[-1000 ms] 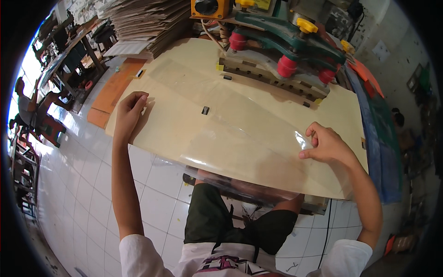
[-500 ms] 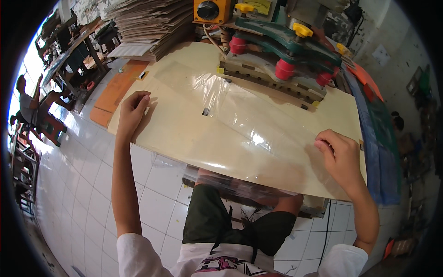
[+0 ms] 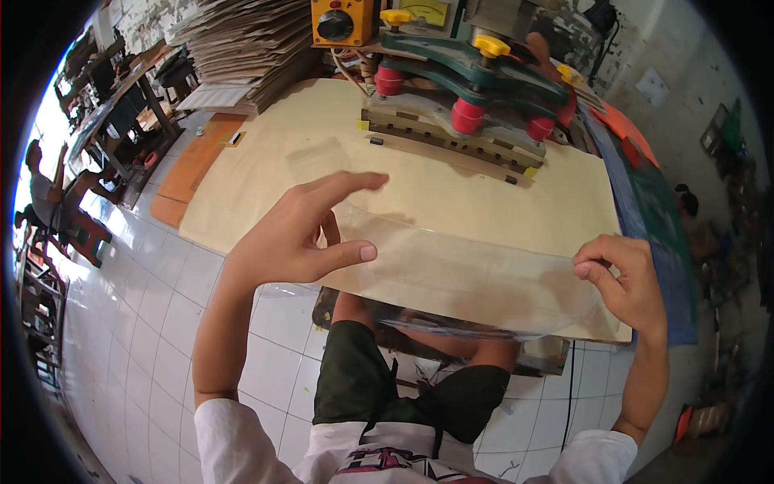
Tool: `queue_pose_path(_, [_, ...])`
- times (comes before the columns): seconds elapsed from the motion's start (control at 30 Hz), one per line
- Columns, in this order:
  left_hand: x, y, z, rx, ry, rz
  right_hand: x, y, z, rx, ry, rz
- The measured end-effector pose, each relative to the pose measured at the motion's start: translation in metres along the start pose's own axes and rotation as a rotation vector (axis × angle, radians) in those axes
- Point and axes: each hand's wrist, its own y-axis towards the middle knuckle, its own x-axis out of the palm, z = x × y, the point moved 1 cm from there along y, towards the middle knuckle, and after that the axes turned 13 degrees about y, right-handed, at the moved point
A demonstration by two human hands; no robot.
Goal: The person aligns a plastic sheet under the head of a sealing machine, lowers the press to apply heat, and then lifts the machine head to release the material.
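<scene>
A clear plastic sheet (image 3: pixel 468 278) is lifted above the cream worktable (image 3: pixel 266 153), stretched between my hands. My right hand (image 3: pixel 625 282) pinches its right edge between thumb and fingers. My left hand (image 3: pixel 302 234) is raised at the sheet's left end with fingers spread, thumb against the plastic; whether it grips is unclear. Behind the table stands a green press machine (image 3: pixel 472 77) with red and yellow knobs and a yellow control box (image 3: pixel 347 20).
Stacked cardboard sheets (image 3: pixel 242 48) rise at the back left. Orange boards (image 3: pixel 193 165) lie beside the table's left edge. Blue and orange sheets (image 3: pixel 645 185) lie at the right. Another person (image 3: pixel 48 194) sits far left near wooden furniture. White floor tiles lie below.
Both hands have lifted from the table and pulled the clear sheet up and toward me. My left hand left the table's left edge and moved to the sheet.
</scene>
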Motion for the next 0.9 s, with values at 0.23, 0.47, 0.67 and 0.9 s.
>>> queue_pose_path(0.23, [0.002,0.009,0.011,-0.070,-0.121,-0.043,-0.018,-0.008,0.020,0.211,0.221,-0.094])
queue_pose_path(0.47, [-0.002,0.011,0.048,0.054,0.041,0.049,0.009,0.001,0.030,0.253,0.179,-0.236])
queue_pose_path(0.67, [0.001,0.017,0.064,0.011,0.073,-0.018,0.053,0.014,0.015,0.123,0.207,-0.154])
queue_pose_path(0.9, [-0.004,0.018,0.069,0.007,0.093,-0.028,0.078,0.026,0.008,0.025,0.418,0.041])
